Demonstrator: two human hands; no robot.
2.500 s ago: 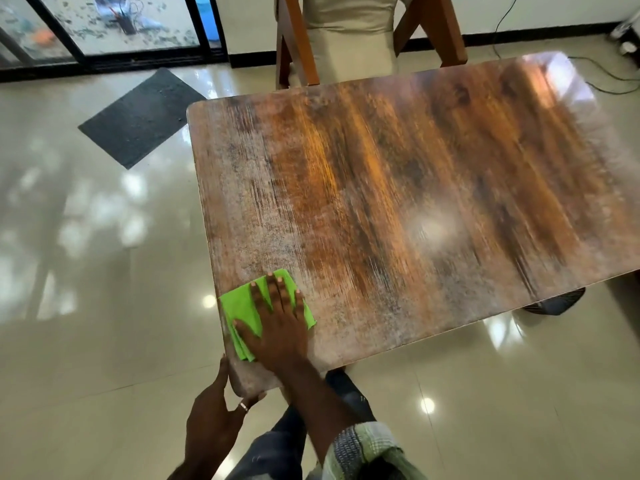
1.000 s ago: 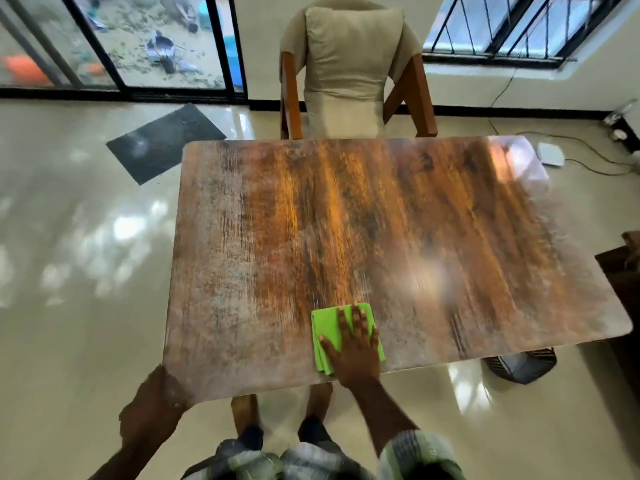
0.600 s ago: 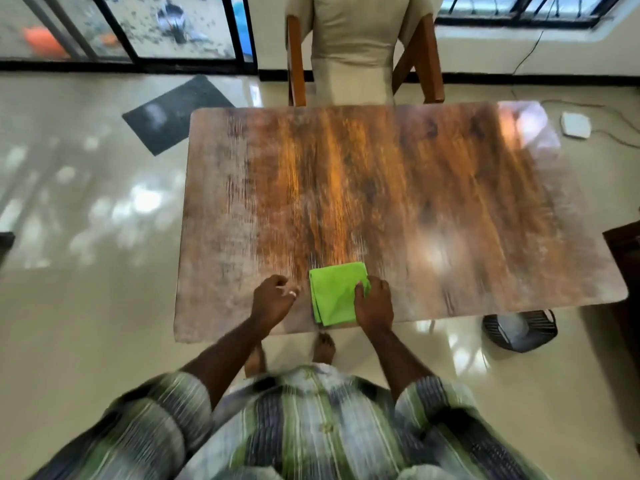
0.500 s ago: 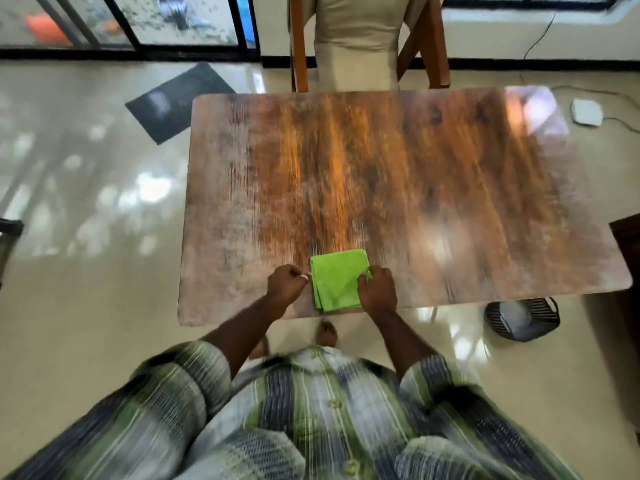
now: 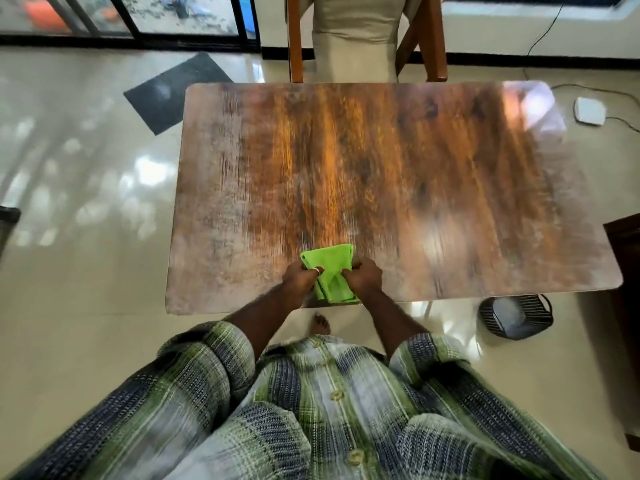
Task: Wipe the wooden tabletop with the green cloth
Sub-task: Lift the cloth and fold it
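Gripping the green cloth (image 5: 330, 271) w/ both hands at the near edge of the wooden tabletop (image 5: 381, 168), approx mid-width: left hand (image 5: 300, 278) has its fingers curled round the cloth's left side, w/ a ring (image 5: 316, 270) showing on one finger; right hand (image 5: 363, 277) pinches the right side, fingers curled in too. Cloth is folded & bunched between the two fists, far part lying on the wood, near part reaching the table edge; can't tell if that part is lifted off the surface. Tabletop is glossy, brown w/ orange streaks, paler & greyish along the left side, w/ glare on the far right corner. Past the far edge stands a wooden chair (image 5: 356, 36) w/ beige cushion. On the shiny floor: dark mat (image 5: 173, 91) off the far left corner, flat white device (image 5: 589, 111) w/ cable off the far right, black slatted basket-like item (image 5: 516, 317) by the near right corner. Person wears a green/blue plaid shirt (image 5: 311, 410); a bare foot (image 5: 321, 323) shows below the table edge.
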